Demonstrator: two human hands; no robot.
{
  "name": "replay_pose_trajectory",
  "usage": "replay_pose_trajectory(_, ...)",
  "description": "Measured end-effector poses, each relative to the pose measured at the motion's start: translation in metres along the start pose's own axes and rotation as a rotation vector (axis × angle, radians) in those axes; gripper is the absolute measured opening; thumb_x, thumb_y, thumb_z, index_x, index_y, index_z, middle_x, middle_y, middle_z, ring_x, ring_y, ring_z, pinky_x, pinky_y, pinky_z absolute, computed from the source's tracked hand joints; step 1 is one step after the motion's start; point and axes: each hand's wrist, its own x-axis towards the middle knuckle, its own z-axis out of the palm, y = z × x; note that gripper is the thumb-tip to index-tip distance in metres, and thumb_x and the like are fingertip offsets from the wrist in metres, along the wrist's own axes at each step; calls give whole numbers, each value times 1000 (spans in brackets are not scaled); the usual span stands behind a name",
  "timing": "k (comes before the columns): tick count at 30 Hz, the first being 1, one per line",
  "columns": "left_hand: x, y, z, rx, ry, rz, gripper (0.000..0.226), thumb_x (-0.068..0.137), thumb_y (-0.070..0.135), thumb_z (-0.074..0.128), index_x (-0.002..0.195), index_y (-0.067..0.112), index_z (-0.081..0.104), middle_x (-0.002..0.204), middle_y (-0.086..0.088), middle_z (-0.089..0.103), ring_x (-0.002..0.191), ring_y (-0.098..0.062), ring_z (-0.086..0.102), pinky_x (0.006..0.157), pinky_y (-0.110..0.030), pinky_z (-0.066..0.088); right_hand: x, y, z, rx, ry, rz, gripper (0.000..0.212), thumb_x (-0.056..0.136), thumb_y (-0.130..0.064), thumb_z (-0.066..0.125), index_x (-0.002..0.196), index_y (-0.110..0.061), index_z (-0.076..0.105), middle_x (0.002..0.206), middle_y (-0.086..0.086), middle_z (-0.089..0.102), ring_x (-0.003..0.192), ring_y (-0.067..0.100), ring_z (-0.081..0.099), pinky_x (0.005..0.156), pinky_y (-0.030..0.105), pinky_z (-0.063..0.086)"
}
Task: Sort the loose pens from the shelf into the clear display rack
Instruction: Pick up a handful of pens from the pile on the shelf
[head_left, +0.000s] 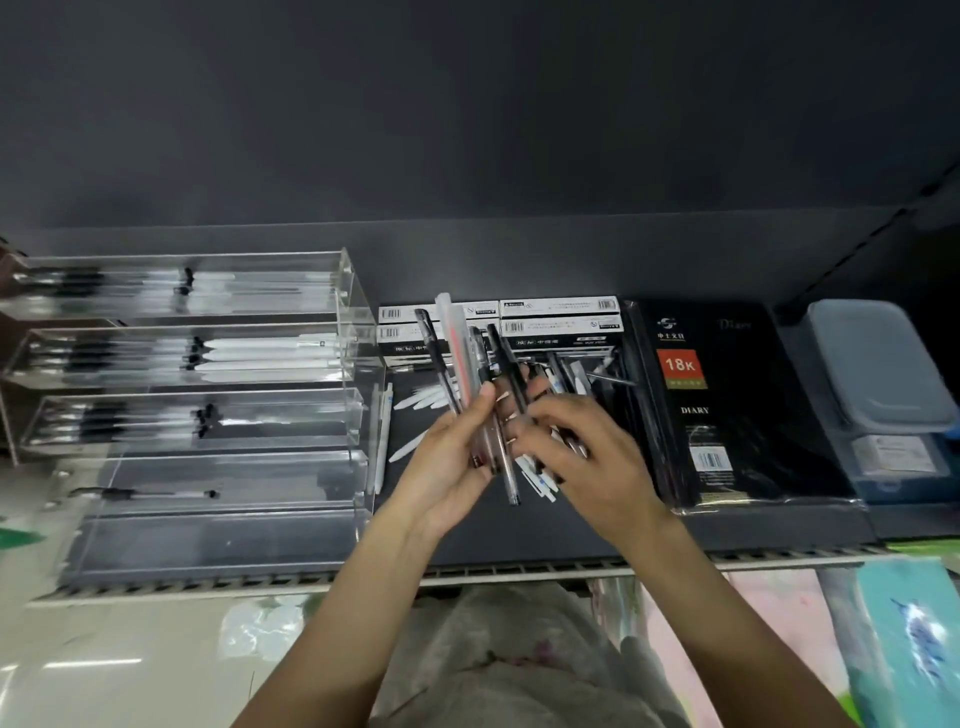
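Bundle of black and clear pens (470, 374) fanned upright above shelf, tiered clear display rack (208, 395) left, partly filled

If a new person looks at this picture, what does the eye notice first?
First, the two hands at centre: the left hand grips a fan of pens, and the right hand reaches into it. Next, the clear rack on the left, its upper tiers lined with pens. Right of the hands lies a black diary with a red "18K" label.

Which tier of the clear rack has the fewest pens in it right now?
The fourth tier down, which holds a single dark-tipped pen. The three tiers above each hold a row of pens; whether the bottom tier holds any cannot be told.
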Motion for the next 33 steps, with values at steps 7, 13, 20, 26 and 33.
replay_pose_trajectory(7,-10,-2,-4,-29,-15,-17,31,97,22,42,117,10,62,112,-7,70,106,-19,66,83,-30,56,-17,23,10,-338,-40,-536,28,87,-3,62,111,-11,52,116,9,48,105,23,53,57,32,57)
replay_pose_trajectory(13,-15,-5,-8,2,27,25,29,97,17,44,118,5,60,101,-5,73,97,-15,69,76,-26,57,-29,17,12,-382,-123,-481,25,94,0,51,112,-7,66,119,13,60,113,25,56,78,35,56)
replay_pose_trajectory(20,-24,-10,-17,44,32,117,21,97,13,44,103,6,62,74,1,59,56,-6,49,53,-18,44,-9,-4,-7,-57,155,-88,30,88,-6,52,115,-12,64,108,-4,63,99,13,54,88,24,43)
replay_pose_trajectory(26,-39,-23,-16,227,-151,23,32,89,21,49,112,0,58,73,3,58,59,-7,47,57,-21,44,46,-17,-15,329,-126,323,39,85,-32,66,123,-29,55,119,-9,57,99,11,54,79,21,43)
replay_pose_trajectory(33,-45,-31,-13,346,-167,3,24,96,17,44,111,6,60,74,5,59,61,-6,48,60,-20,43,80,-15,-16,446,-484,361,8,83,-20,69,88,-25,67,120,-5,59,117,8,53,105,38,40)
